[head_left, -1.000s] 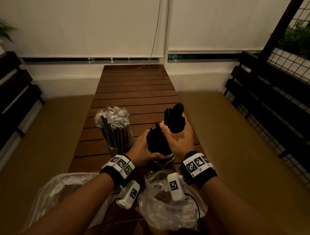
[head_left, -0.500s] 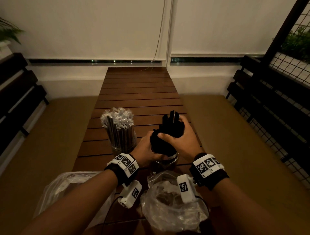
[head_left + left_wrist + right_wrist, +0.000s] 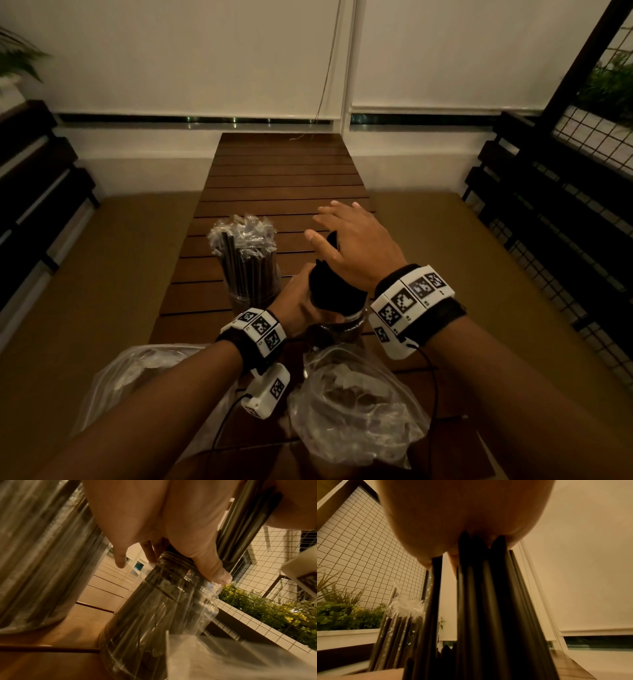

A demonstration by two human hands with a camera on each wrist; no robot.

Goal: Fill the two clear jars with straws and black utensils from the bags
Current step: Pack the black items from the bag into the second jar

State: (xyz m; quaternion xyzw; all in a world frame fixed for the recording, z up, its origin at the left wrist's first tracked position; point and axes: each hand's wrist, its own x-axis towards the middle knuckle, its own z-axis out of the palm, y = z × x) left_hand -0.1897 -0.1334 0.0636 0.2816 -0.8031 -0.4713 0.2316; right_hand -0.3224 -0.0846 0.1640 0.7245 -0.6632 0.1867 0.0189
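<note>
Pale roller blinds [image 3: 212, 58] close off the far end of a long slatted wooden desk [image 3: 284, 178], with dark lattice fencing [image 3: 548, 212] off beyond the right hand. Both forearms reach forward over the near end of the desk. Under the wrists lie two crumpled clear bags, a larger bag [image 3: 137, 380] below the left forearm and a smaller bag [image 3: 356, 407] below the right wrist; what they hold is hard to make out through the creased plastic. Ahead of the left hand stands the straw jar [image 3: 251, 294], packed with wrapped dark straws [image 3: 245, 246] whose cellophane tips bunch at the top. Just right of it is the utensil jar [image 3: 164, 609]; in the head view most of it is hidden behind both hands, only its rim and shoulder showing. The left hand [image 3: 305, 305] wraps the neck of that jar, thumb on the threaded rim in the left wrist view, fingers curled round the far side. The right hand [image 3: 356, 246] hovers flat with fingers spread and straight, its palm resting on the tops of the black utensils [image 3: 481, 601] standing in the jar. From the right wrist view the utensil tips meet the palm; the fingers are cut off from view there. Whether the utensils are forks, spoons or knives cannot be told in the dim light.
</note>
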